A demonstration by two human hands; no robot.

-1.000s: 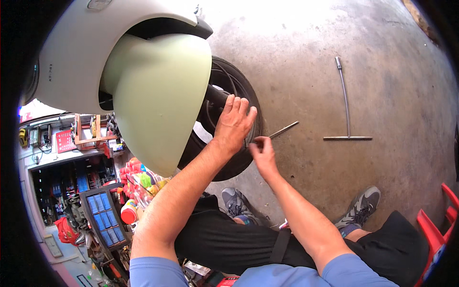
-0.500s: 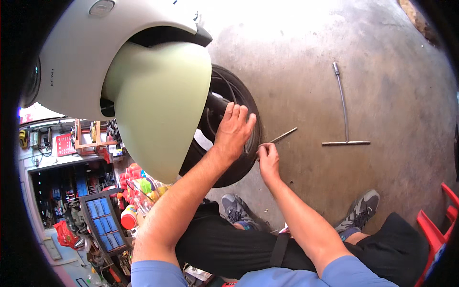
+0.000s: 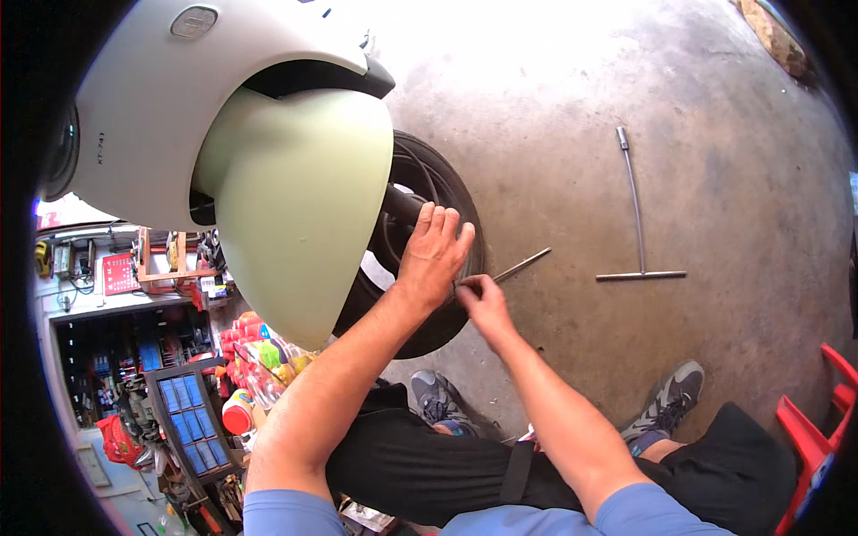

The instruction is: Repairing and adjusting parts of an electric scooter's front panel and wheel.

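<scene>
Right hand (image 3: 485, 305) has shifted inward to the edge of the tyre (image 3: 458, 183). Steady tyre with left hand (image 3: 434, 257); neither grip can be told.

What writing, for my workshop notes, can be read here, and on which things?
Dark marking on the white body panel: legible, not copied out here.
Oval grey piece: any sign too blurred.
Red wall sign: lettering too small to read.
Red-lidded tub: any label too blurred.

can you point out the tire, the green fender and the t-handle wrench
tire (image 3: 430, 333): head view, its lower part
green fender (image 3: 299, 205): head view, middle of its panel
t-handle wrench (image 3: 635, 211): head view, its shaft
</scene>
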